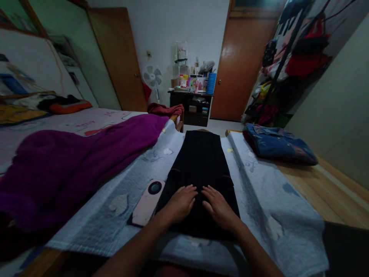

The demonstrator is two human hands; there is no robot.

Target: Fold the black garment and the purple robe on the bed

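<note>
A black folded garment [201, 161], seemingly a pair of trousers, lies lengthwise on a pale blue patterned cloth [121, 204]. My left hand [182, 202] rests flat on its left half, fingers stretched forward. On the right half lies my right hand [217, 206], palm down with the fingers extended. The two hands are a little apart, fingertips angled towards each other. Just left of the garment is a pink phone [148, 204] with a round black camera ring, lying face down. Neither hand grips anything.
A purple blanket [86, 165] is heaped on the left, beside a bed [72, 119]. Folded blue denim clothing [279, 144] sits at the right on a wooden surface [308, 181]. Farther back are a fan [152, 77], a dark cabinet [188, 109] and hanging clothes and bags [305, 61].
</note>
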